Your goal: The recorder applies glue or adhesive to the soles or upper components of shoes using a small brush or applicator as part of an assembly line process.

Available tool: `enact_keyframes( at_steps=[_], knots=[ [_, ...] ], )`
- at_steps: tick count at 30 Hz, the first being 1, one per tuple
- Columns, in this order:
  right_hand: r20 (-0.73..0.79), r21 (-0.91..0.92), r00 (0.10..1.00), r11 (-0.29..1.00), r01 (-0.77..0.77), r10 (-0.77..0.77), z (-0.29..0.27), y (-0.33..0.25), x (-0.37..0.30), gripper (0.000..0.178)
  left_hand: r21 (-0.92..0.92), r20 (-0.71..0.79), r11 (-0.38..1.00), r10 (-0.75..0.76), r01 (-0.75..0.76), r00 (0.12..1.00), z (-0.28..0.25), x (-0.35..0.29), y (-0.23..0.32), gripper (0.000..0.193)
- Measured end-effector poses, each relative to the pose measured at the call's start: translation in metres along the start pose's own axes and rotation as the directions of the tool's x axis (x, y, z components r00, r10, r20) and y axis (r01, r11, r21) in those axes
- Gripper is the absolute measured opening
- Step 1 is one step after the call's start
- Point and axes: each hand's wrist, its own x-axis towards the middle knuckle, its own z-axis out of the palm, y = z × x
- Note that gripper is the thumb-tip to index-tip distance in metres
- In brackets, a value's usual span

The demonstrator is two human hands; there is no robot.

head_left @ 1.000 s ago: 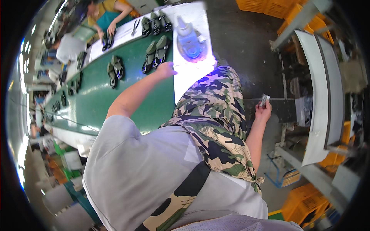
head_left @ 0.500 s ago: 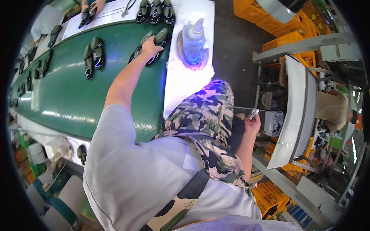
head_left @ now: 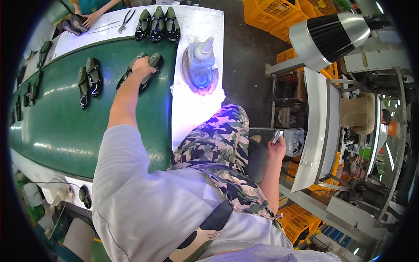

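Note:
My left hand (head_left: 143,65) reaches out over the green belt (head_left: 56,126). Its fingers close over the upper ends of a pair of glossy black shoes (head_left: 146,82), which have green lasts inside; the exact finger contact is partly hidden. Low beside my right leg, my right hand (head_left: 276,148) pinches a small silvery metal piece (head_left: 277,136), too small to identify. Left of the held pair, another black pair (head_left: 89,83) lies on the belt. Several more black shoes (head_left: 158,27) stand side by side on the white table beyond.
A nozzle bottle (head_left: 203,59) sits in a dish on the white ledge under bluish light. Pliers (head_left: 126,21) lie at the far edge. A co-worker's hand (head_left: 92,18) holds shoes there. A cone-shaped lamp (head_left: 329,38), metal frames and orange crates (head_left: 273,15) stand right.
The whole view has shifted, bringing the lamp further in. The pair under my left hand is slightly nearer the other belt pair. The co-worker's shoes have been turned over.

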Motion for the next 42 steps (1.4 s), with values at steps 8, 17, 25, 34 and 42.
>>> enact_keyframes(
  at_steps=[8, 17, 25, 34, 42],
  knots=[
    [0.152, 0.041, 0.987, 0.997, -0.060, 0.053, 0.034, 0.018, 0.030, 0.010, 0.209, 0.482, 0.660, 0.573, -0.722, 0.663, 0.016, -0.122, -0.131, 0.044],
    [0.377, 0.051, 0.922, 0.993, -0.110, 0.083, 0.135, 0.043, 0.022, 0.009, 0.128, 0.011, 0.988, 0.083, -0.084, 0.996, 0.064, -0.282, -0.152, 0.096],
    [0.344, 0.001, 0.939, 1.000, 0.004, -0.004, 0.158, 0.030, -0.003, 0.013, -0.096, 0.417, 0.786, -0.525, 0.611, 0.742, 0.067, -0.221, -0.171, 0.058],
    [0.207, -0.023, 0.978, 0.999, 0.037, -0.031, 0.114, 0.024, 0.008, 0.017, -0.515, 0.706, 0.411, -0.294, 0.752, 0.645, 0.071, -0.204, -0.165, 0.049],
    [0.235, -0.083, 0.970, 0.993, 0.084, -0.063, 0.131, 0.015, -0.020, 0.016, -0.751, 0.142, -0.415, 0.658, 0.514, 0.739, 0.046, -0.228, 0.059, 0.070]
  ],
)
